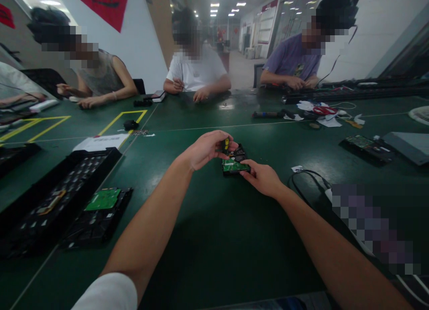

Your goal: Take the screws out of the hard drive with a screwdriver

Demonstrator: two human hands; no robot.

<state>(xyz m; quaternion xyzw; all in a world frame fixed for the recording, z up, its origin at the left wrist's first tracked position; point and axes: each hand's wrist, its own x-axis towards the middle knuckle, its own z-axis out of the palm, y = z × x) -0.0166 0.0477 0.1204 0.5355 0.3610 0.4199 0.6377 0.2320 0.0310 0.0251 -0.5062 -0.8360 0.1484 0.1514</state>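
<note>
In front of me on the green table lies a hard drive [233, 166] with its green circuit board facing up and black casing around it. My right hand [263, 177] grips its right edge between thumb and fingers. Over the drive's upper left, my left hand [212, 150] is closed around a black-and-yellow handle [226, 144], which looks like a short screwdriver. Its tip is hidden behind my fingers, so I cannot tell whether it touches the drive.
At left stand a long black tray [110, 160] and another drive with a green board [103, 199]. One more board-topped drive [365, 147] lies right, near a grey box [409, 144] and a black cable [301, 172]. Three people sit across the table [187, 247]; another person's arm shows far left.
</note>
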